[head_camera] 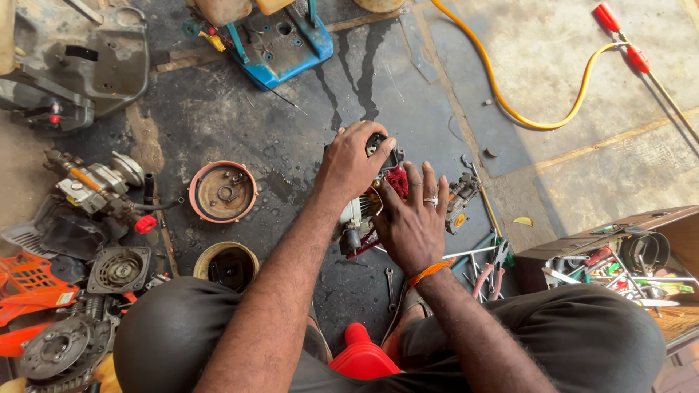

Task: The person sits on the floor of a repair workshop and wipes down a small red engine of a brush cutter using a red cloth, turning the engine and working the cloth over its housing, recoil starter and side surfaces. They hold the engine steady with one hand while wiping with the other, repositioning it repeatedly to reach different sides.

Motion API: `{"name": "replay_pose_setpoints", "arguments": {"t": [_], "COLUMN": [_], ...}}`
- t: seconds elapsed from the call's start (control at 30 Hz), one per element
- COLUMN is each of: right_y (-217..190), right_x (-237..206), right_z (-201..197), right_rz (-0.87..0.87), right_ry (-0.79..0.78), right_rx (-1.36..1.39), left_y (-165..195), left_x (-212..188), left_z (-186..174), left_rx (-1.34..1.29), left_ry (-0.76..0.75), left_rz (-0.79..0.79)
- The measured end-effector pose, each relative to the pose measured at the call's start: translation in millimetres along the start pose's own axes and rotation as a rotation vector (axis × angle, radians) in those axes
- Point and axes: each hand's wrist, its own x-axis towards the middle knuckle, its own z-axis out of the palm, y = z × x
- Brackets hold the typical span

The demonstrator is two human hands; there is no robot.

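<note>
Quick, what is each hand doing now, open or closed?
Left hand: closed, gripping the top of the small engine.
Right hand: open, fingers spread, pressed flat on the same engine.

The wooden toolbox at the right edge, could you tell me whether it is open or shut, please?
Open: the wooden toolbox has no lid over it, and the tools inside, among them pliers and screwdrivers, lie in plain sight.

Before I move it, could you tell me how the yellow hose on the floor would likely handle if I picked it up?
The yellow hose lies in a loose curve, so it is probably floppy and would sag. It looks thin, so likely light. The red-handled fittings at its end would probably drag or swing.
</note>
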Motion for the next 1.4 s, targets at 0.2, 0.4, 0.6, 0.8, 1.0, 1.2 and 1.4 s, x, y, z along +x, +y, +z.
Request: {"name": "replay_pose_setpoints", "arguments": {"t": [0.2,0.4,0.6,0.8,1.0,1.2,1.4], "right_y": [-9.2,-7.6,-3.3,1.4,23.0,-2.2,-6.5], "right_x": [2.7,0.2,6.0,6.9,12.9,27.8,30.4], "right_z": [11.3,29.6,29.3,26.7,10.8,15.8,24.6], "right_rz": [0.045,-0.02,-0.016,0.013,0.314,0.457,0.337], "right_ry": [0.036,-0.024,-0.092,0.122,0.199,0.095,0.099], "right_rx": [-0.085,0.215,0.375,-0.014,0.77,1.131,0.67], "left_y": [0.7,-0.4,-1.6,-7.5,-11.1,-8.5,-8.7], "left_x": [2.4,1.1,2.3,4.8,7.7,7.7,6.4], "left_z": [2.2,-9.5,-8.8,-2.8,-1.6,-1.4,-7.3], "left_rx": [0.019,-0.042,-0.015,-0.023,-0.012,-0.11,-0.073], "left_ry": [0.033,0.036,0.045,0.015,0.02,0.013,0.008], "left_rz": [0.049,-0.049,-0.032,0.002,-0.013,-0.086,-0.039]}}
